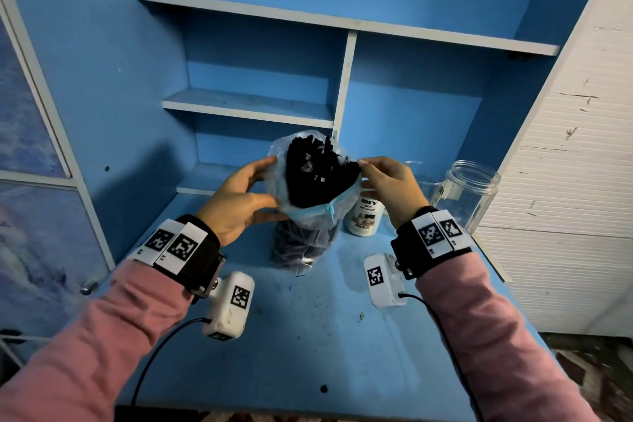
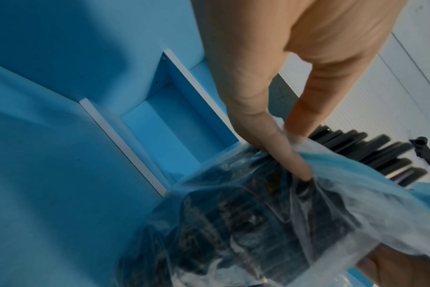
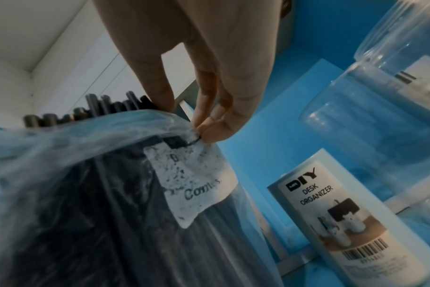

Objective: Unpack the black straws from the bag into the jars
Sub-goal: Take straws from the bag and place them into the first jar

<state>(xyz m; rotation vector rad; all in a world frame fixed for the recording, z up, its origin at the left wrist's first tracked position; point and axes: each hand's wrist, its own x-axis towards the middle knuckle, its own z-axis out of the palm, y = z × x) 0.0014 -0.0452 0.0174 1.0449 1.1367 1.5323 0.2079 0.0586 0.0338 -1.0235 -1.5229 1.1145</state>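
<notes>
We're at the opening step: our left hand grips one side of the bag mouth, our right hand pinches the other rim, spreading it above the desk. The black straws stand bundled inside, tips poking out. Next, we judge, one hand must free itself to lift a bunch. The clear jar at right looks empty, though glare blurs it; a white bottle stands beside the bag.

left hand: raised, fingers curled, gripping bag rim | right hand: raised level with it, fingertips pinching opposite rim | both forearms reaching forward
</notes>
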